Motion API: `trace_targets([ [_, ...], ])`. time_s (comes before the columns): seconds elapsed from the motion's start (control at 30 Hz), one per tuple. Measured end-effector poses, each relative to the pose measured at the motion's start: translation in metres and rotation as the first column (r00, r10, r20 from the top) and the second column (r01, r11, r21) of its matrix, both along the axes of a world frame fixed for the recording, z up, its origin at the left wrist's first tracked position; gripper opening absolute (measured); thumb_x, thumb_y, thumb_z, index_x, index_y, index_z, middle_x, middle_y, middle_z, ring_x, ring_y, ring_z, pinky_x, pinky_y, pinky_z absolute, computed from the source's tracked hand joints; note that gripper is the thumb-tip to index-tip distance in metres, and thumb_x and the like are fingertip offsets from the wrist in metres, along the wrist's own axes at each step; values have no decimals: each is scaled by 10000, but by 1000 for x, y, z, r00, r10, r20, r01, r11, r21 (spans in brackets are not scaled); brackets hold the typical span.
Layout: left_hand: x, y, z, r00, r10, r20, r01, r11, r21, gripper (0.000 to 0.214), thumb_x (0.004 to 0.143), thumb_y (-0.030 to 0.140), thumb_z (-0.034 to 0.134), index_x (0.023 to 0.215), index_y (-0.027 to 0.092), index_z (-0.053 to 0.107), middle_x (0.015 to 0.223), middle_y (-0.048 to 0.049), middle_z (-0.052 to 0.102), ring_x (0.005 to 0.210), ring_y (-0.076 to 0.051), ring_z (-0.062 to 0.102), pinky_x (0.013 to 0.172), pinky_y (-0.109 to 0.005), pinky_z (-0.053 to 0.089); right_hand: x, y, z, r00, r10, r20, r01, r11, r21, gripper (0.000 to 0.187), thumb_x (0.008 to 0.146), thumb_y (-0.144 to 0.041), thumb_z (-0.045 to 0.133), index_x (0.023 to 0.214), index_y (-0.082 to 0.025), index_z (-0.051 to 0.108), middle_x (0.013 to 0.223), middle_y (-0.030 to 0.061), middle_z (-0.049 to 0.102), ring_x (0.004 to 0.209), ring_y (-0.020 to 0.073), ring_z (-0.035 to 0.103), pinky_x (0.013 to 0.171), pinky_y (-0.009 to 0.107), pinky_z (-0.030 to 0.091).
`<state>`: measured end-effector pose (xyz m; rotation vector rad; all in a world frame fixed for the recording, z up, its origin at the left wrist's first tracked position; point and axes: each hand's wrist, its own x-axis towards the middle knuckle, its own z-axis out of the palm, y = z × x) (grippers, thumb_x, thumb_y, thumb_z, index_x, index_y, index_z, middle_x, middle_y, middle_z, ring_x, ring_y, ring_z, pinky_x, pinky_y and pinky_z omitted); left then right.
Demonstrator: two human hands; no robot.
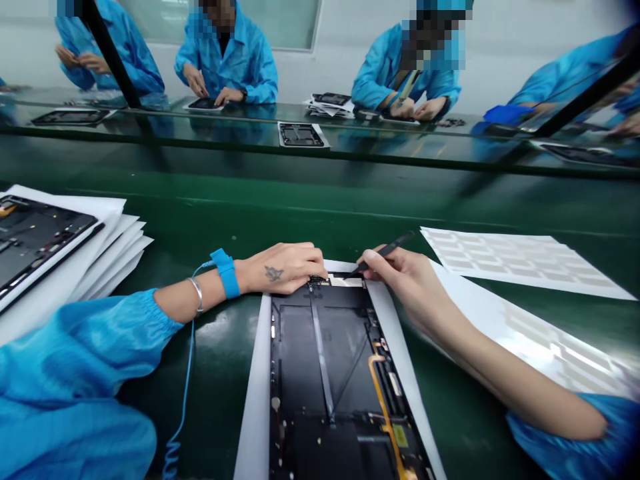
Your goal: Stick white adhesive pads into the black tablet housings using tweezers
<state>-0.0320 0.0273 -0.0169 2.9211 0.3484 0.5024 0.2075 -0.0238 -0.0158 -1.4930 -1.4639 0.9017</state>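
An opened tablet (345, 347) with a black inside, orange flex cable and grey strip lies on a white paper sheet (255, 400). Bent and close together, the fingers of my left hand (290, 268) rest at the tablet's far edge; their tips are partly hidden, and what they pinch cannot be made out. My right hand (400, 273) grips slim black tweezers (385, 249), pointed down at a pale sticker (346, 282) on that edge. The sticker sits between the two hands. A blue wrist strap (229, 273) with a coiled cord circles my left wrist.
Another opened tablet (40, 247) lies on stacked paper at the left. Sticker sheets (520, 260) lie at the right. Beyond a raised green ledge (320, 180), several people in blue jackets work over tablets. One tablet (301, 135) lies on the far table.
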Motion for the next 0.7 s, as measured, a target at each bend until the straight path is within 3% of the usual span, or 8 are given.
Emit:
trace_targets([
  [0.07, 0, 0, 1, 1000, -7, 4, 7, 1000, 17, 322, 891, 17, 423, 1069, 145, 658, 1049, -82, 658, 911, -180, 567, 772, -283, 485, 0, -1, 2, 996, 1, 86, -6, 998, 57, 415, 794, -605, 639, 688, -204, 651, 653, 32, 657, 664, 207, 618, 666, 332, 463],
  [0.2, -1, -1, 1, 1000, -13, -3, 14, 998, 63, 321, 896, 21, 405, 1066, 135, 653, 1043, -84, 667, 886, -179, 566, 755, -290, 483, -3, -8, 6, 994, 0, 109, -19, 985, 173, 367, 845, -565, 585, 750, -219, 661, 730, 37, 691, 713, 228, 656, 662, 333, 490],
  [0.4, -1, -2, 0, 999, 4, -32, -2, 997, 81, 311, 895, 30, 405, 1052, 141, 650, 1043, -85, 677, 908, -180, 578, 764, -296, 492, -12, -13, 4, 956, 154, 249, -217, 944, 250, 330, 914, -465, 532, 736, -225, 673, 869, 52, 735, 794, 235, 685, 689, 328, 509],
  [0.7, -2, -2, 0, 1000, -9, -11, 10, 996, 86, 301, 898, 35, 402, 1034, 127, 654, 1019, -90, 673, 901, -183, 583, 756, -291, 500, -10, -13, -2, 919, 195, 342, -321, 874, 364, 227, 930, -393, 567, 859, -231, 710, 881, 63, 740, 852, 235, 691, 772, 361, 547],
])
